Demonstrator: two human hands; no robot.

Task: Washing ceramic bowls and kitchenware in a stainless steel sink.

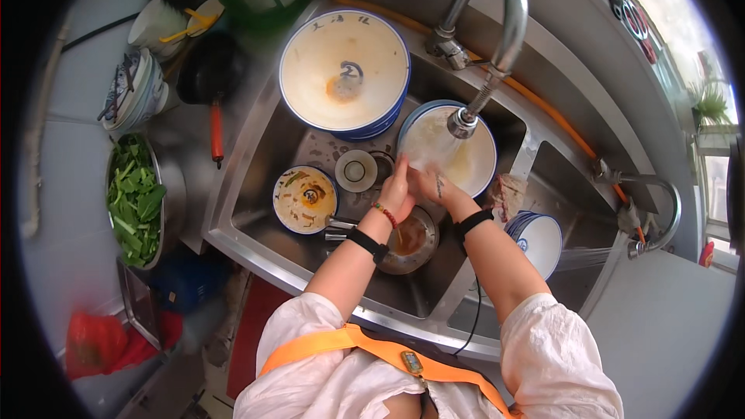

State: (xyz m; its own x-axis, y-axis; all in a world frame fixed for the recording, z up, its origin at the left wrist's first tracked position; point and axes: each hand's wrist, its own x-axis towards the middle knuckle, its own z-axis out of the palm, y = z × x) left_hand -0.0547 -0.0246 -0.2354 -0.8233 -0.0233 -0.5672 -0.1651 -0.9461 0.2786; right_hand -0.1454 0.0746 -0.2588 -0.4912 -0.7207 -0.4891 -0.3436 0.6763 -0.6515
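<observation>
My left hand (399, 189) and my right hand (433, 183) are close together at the near left rim of a large white bowl (477, 157), under running water from the spring-necked faucet (463, 122). Whether the fingers grip anything is hard to tell. Left of that bowl stands a stack of larger blue-rimmed bowls (314, 70). A small white bowl (355, 170) and a bowl with food scraps (297, 209) lie in the same steel sink. Below my hands is a metal pan (428, 247) with brown liquid, partly hidden by my left arm.
The sink divider (527, 154) has a crumpled cloth (508, 195) by it. Stacked bowls (544, 244) stand in the right basin, where a second faucet (669, 192) runs. At left are a pot of leafy greens (137, 203), a black frying pan (212, 70) and stacked bowls (142, 99).
</observation>
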